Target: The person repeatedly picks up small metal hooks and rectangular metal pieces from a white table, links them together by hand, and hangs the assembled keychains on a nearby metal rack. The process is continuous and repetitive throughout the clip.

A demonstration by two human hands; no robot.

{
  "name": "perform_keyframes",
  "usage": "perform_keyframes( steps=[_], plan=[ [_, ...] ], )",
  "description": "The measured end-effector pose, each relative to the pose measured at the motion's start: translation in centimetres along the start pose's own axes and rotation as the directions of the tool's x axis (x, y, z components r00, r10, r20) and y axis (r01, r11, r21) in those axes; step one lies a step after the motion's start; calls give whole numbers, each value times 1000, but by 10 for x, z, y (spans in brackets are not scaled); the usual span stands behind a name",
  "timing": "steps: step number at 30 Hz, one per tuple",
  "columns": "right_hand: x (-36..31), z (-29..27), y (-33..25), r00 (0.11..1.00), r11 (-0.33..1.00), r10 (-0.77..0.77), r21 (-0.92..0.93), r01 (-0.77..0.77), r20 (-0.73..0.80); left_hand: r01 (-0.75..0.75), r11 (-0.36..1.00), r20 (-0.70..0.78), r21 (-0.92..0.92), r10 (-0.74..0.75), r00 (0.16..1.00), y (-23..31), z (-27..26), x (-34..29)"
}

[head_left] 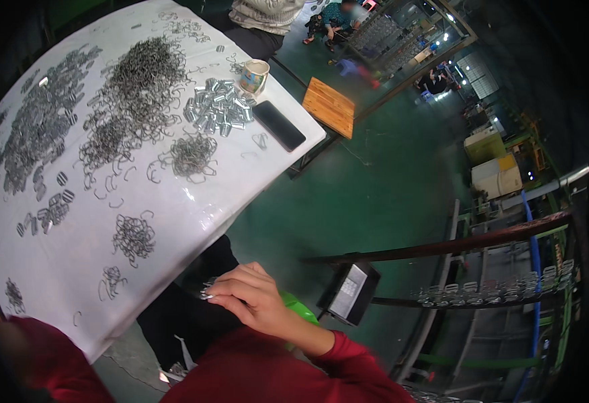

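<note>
My right hand is closed in a pinch over my lap, just off the near edge of the white-covered table. Between thumb and fingers sits a small shiny metal piece, too small and partly covered to name exactly. The red left sleeve reaches over the table's lower left corner; the hand beyond it does not show. Nearest my right hand on the table are a small group of bent wire hooks and a larger heap of them. Flat, slotted metal pieces lie farther left.
Farther back are a big heap of wire hooks, shiny metal sleeves, a cup and a black phone. A wooden stool stands beyond the table's corner. Right are a metal rail and a dark box with white paper. Other people sit behind.
</note>
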State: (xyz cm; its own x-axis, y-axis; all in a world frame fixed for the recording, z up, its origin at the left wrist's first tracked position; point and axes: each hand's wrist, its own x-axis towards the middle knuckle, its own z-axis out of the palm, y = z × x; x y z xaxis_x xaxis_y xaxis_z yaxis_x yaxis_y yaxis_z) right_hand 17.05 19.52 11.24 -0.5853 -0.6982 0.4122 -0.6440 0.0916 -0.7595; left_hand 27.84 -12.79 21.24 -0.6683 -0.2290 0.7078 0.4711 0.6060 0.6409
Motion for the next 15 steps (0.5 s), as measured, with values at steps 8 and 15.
perform_keyframes(
  steps=[8, 15],
  plan=[
    [-6, 0, 0, 997, 998, 63, -15, -64, -46, -117, 986, 248, 120, 85, 965, -4, -17, 44],
    [-12, 4, 5, 998, 998, 61, 4, -61, -11, -136, 980, 265, 144, 94, 960, 1, -30, 46]
  ],
)
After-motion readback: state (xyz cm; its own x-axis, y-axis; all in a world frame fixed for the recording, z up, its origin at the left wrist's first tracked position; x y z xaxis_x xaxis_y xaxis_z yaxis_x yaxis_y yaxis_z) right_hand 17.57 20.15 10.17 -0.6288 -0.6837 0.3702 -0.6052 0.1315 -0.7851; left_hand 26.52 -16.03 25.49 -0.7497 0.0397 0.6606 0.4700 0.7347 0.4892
